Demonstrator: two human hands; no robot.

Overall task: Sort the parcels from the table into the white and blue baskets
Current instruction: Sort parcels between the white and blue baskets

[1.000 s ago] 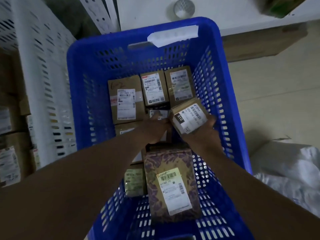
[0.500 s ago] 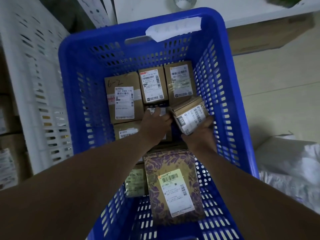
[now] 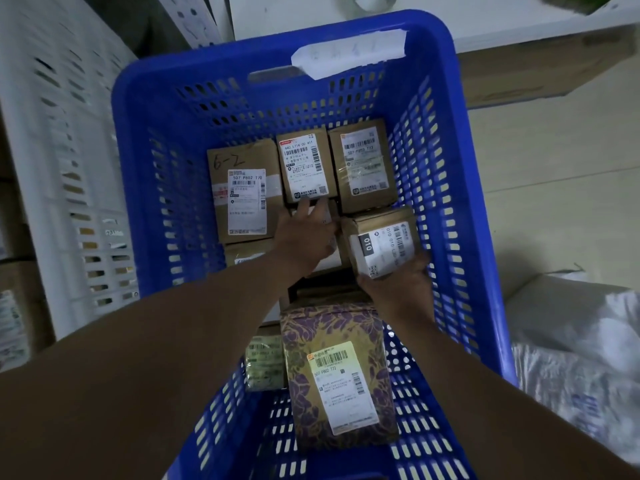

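Both my arms reach down into the blue basket (image 3: 145,140). My right hand (image 3: 398,285) grips a small brown parcel (image 3: 381,237) with a white "010" label, tilted against the basket's right wall. My left hand (image 3: 304,233) lies with straight fingers on a parcel in the middle, its fingertips touching the labelled box (image 3: 304,164) in the back row. Beside that box sit a box marked "6-2" (image 3: 242,188) and another brown box (image 3: 363,164). A purple-patterned parcel (image 3: 336,372) lies nearest me. The white basket (image 3: 52,140) stands on the left.
A small greenish parcel (image 3: 265,362) lies left of the patterned one. More labelled boxes show through and beside the white basket at far left. A white table edge (image 3: 485,32) runs behind the blue basket, with a cardboard box (image 3: 540,74) under it. A white plastic sack (image 3: 581,351) lies on the floor at right.
My right hand has lowered the "010" parcel towards the basket floor by the right wall. My left hand's fingers have stretched forward to the back row. The view has shifted slightly.
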